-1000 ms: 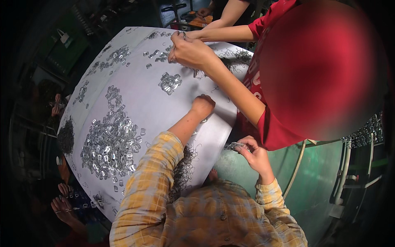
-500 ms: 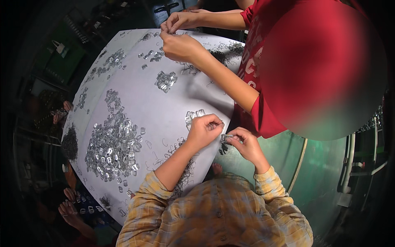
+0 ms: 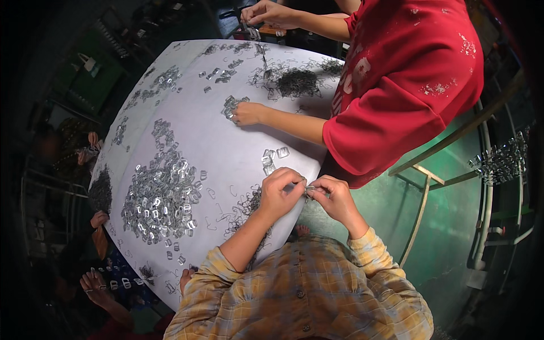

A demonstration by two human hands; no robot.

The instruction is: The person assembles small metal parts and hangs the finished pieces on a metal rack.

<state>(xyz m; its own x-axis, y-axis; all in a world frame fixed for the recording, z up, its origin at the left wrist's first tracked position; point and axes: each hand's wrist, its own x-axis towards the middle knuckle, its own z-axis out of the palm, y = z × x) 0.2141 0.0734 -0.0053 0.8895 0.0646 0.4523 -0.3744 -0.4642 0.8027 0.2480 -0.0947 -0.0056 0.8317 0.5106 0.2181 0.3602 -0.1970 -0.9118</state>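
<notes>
Over the right edge of the white table, my two hands meet at the fingertips. My right hand (image 3: 336,199) is closed in a pinch on a small silver metal buckle (image 3: 309,189). Thumb and fingers of my left hand (image 3: 279,195) are pinched against the same spot; whatever they hold is too small and covered to make out. Just beyond my left hand lie a few loose buckles (image 3: 268,161). Beside my left forearm spreads a heap of thin dark wire hooks (image 3: 247,211).
A large pile of buckles (image 3: 158,198) covers the table's left middle. To the right, a co-worker in a red shirt (image 3: 391,85) reaches one hand (image 3: 249,113) onto a small buckle pile. Their other hand (image 3: 272,14) holds up a hanging string of parts. Dark hooks (image 3: 297,83) lie beyond.
My hands have come together, the left moving slightly right and down to the buckle. The co-worker's hands have parted: one dropped to the small buckle pile, the other lifted a string of parts.
</notes>
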